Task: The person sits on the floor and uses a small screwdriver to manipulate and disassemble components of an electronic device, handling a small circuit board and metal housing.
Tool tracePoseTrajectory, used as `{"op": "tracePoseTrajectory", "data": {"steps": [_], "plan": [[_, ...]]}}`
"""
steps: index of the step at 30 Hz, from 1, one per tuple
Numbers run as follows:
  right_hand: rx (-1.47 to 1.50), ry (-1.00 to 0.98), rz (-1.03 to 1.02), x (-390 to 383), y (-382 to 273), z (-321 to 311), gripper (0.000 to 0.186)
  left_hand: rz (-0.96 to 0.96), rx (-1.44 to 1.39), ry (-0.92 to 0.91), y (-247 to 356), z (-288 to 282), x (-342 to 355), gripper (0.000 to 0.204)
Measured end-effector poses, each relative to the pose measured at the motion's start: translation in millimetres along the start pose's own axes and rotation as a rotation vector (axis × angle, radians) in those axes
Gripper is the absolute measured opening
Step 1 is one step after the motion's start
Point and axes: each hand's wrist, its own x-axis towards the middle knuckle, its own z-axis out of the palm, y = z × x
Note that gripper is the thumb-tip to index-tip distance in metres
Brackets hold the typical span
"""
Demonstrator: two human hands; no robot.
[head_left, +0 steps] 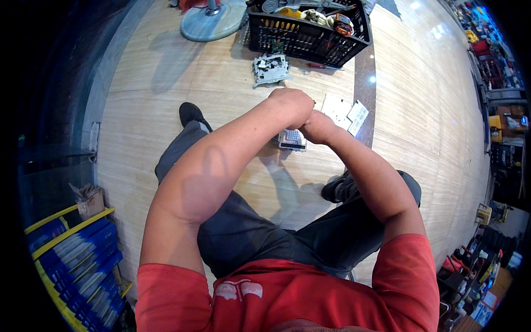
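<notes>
Grey box (292,140) just on the near side of the fingers, partly hidden behind left hand (294,106) and right hand (319,127). Fingers out of sight: cannot tell if pinching or spread. Beyond them, metal frame (270,70), then black crate (301,45), screwdriver (317,65) alongside; white plates (333,108) to their right.

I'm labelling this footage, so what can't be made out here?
All in the head view:
Left hand and right hand: fingertips and any grip, hidden beneath them.
Metal unit: far part, covered by the hands.
Black crate: far side, cut off by upper edge.
Goods at right: too small.
</notes>
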Motion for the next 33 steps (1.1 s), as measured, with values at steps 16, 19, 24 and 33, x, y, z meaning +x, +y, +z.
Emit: {"op": "tracePoseTrajectory", "data": {"steps": [16,19,24,33], "plan": [[-0.097,-0.030,0.020,-0.5,2.9,-5.9,0.027,0.002,-0.014,-0.024,-1.4,2.5,3.0,0.032],[-0.082,-0.010,0.003,-0.8,2.8,-4.9,0.028,0.011,-0.013,-0.012,-1.9,4.0,3.3,0.032],[-0.062,-0.011,0.015,-2.6,-2.9,-8.7,0.029,0.009,-0.020,-0.015,-1.5,3.8,0.4,0.030],[-0.024,0.019,0.028,-3.3,-4.9,-5.2,0.027,0.001,0.020,-0.023,0.7,2.0,-0.2,0.028]]}}
